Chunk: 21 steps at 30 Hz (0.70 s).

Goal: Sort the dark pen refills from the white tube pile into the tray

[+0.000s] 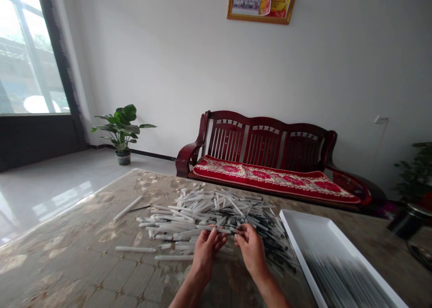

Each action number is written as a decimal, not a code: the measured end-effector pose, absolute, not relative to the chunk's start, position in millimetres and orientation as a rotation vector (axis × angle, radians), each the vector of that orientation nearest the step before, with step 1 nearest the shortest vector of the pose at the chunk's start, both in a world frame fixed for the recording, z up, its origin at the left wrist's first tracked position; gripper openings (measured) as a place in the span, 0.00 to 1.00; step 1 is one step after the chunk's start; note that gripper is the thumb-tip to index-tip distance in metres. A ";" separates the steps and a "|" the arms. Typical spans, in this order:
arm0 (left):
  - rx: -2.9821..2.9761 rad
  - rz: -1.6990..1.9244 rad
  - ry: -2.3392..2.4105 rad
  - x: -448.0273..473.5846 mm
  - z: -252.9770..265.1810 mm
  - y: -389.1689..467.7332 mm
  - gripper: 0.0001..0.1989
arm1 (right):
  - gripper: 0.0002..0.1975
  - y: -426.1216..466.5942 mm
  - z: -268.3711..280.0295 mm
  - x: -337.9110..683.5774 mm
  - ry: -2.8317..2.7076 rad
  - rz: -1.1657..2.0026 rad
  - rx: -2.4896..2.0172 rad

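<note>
My left hand (205,249) is closed in a pinch around a white, translucent pen barrel (219,229), held nearly level above the table. Close by on the right, my right hand (249,245) has its thumb and fingers pinched at the barrel's right end. A small, thin dark pen part shows at those fingertips, too small to make out fully. Behind and beneath both hands spreads a loose pile of white pen barrels (199,204), with thin dark pieces (276,236) mixed in on its right side.
Right of the pile, a white shallow tray (315,283) holds many slim grey pens (344,281) side by side. Single barrels (135,249) lie left on the patterned tablecloth (114,276). A dark cylindrical container (408,220) stands at far right. Beyond the table is a red wooden bench (263,141).
</note>
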<state>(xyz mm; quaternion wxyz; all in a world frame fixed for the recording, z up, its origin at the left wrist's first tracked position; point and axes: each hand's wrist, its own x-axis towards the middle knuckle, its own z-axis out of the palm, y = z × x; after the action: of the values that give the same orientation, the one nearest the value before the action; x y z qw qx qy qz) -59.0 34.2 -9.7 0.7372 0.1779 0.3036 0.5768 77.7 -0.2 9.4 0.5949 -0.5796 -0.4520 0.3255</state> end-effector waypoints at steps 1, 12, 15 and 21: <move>0.396 1.262 0.665 -58.7 -10.2 34.2 0.15 | 0.12 0.2 7.8 78.1 -1.059 0.749 -1.358; 0.442 1.245 0.658 -58.3 -12.5 33.5 0.22 | 0.09 0.7 1.9 79.1 -1.169 0.657 -1.417; 0.459 1.251 0.662 -58.3 -11.7 33.0 0.22 | 0.06 -0.8 2.3 81.4 -1.294 0.525 -1.465; 0.500 1.261 0.666 -57.7 -10.1 30.9 0.24 | 0.08 -5.2 3.5 83.8 -1.485 0.276 -1.500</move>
<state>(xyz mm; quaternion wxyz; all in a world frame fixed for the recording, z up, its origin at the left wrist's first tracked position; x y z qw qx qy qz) -57.7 30.9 -10.1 0.7278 0.2268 0.3024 0.5723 83.8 -5.2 3.5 0.4850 -0.6162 -0.6101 0.1134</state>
